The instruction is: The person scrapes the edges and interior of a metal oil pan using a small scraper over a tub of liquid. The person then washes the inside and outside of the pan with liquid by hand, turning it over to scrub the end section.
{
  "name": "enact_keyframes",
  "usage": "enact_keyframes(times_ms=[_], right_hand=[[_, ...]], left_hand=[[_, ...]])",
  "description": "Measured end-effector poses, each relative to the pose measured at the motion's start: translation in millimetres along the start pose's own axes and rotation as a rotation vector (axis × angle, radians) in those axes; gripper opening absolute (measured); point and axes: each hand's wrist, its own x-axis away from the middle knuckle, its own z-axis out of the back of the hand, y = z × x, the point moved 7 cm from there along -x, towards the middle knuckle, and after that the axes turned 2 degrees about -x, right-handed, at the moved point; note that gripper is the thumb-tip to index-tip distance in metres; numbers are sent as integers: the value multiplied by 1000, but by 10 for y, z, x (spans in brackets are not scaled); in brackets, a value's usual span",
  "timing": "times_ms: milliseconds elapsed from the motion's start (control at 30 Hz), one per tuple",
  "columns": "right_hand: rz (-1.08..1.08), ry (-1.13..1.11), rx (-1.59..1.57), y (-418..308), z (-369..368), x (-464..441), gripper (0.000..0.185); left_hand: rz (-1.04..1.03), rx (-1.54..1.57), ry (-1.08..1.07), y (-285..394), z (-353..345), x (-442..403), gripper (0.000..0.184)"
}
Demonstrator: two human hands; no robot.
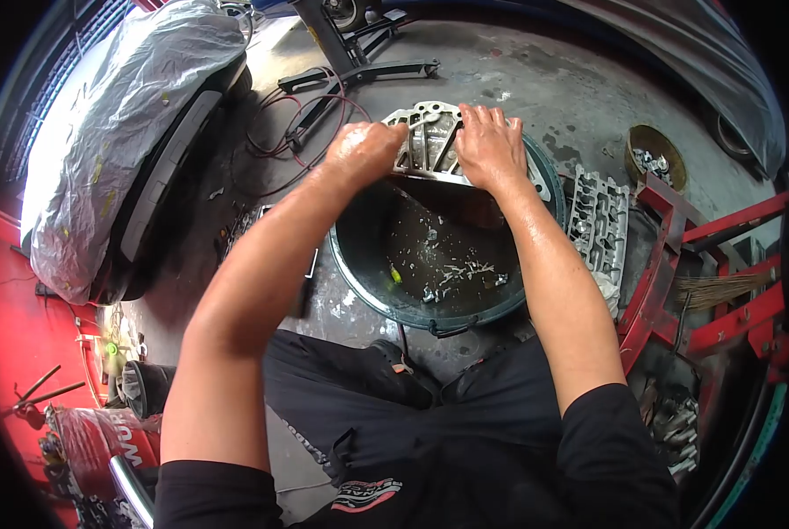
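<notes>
A pale ribbed metal engine casting [431, 152] stands tilted at the far side of a dark round tub [359, 284]. My right hand [491, 148] grips its upper right side, fingers laid over the top edge. At the casting's left side my left hand [365, 152] is closed in a fist; whatever lies inside it is hidden. Both hands and forearms look wet. Murky liquid [412, 234] fills the lower tub, with pale flecks, bits of debris and a small yellow-green piece [395, 275] in it.
A cylinder head [599, 225] lies right of the tub, near a bowl [646, 141] of metal parts. Red steel framing [659, 264] and a broom [721, 286] stand at right. A covered car [139, 115] is at left; a red hose [252, 145] loops beside a stand [342, 79].
</notes>
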Motion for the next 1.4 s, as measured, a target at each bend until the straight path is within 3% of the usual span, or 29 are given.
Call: enact_keyframes(times_ms=[200, 300, 333, 400, 500, 600, 700, 867, 933, 967, 1000, 1033, 1133, 1233, 1400], right_hand=[[0, -12, 21, -39, 3, -21, 45], [-10, 0, -12, 36, 55, 43, 46], [-12, -4, -8, 68, 75, 45, 46], [2, -21, -33, 89, 61, 12, 45], [18, -35, 37, -37, -5, -69, 44], [18, 8, 41, -40, -33, -85, 43], [19, 22, -10, 83, 18, -86, 43], [45, 31, -88, 20, 2, -97, 37], [59, 114, -171, 126, -25, -106, 34], [-15, 304, -244, 255, 56, -74, 33], [-88, 497, -319, 377, 164, -35, 32], [-88, 502, -310, 407, 179, -52, 32], [-57, 224, -205, 326, -10, -66, 28], [-24, 226, -172, 288, 16, -110, 26], [-92, 205, -130, 267, -63, -164, 23]], left_hand=[[-3, 10, 34, 107, 126, -104, 18], [107, -34, -138, -263, -22, -153, 20], [73, -52, -104, -438, -136, -52, 22], [268, 41, 81, -537, -26, 266, 18], [240, 154, 203, -172, 186, 217, 17], [254, 312, 40, 112, -172, 92, 20], [224, 408, 70, 498, -241, 648, 14], [314, 347, 182, 272, -96, 239, 18], [438, 479, 184, 327, -19, 267, 21], [451, 555, 133, 418, -10, 354, 22], [448, 544, 184, 529, 19, 455, 20], [379, 505, 202, 646, 11, 466, 18], [280, 429, 139, 761, -47, 248, 16], [185, 391, 109, 619, -19, -71, 20], [268, 550, 66, 432, -73, 176, 22]])
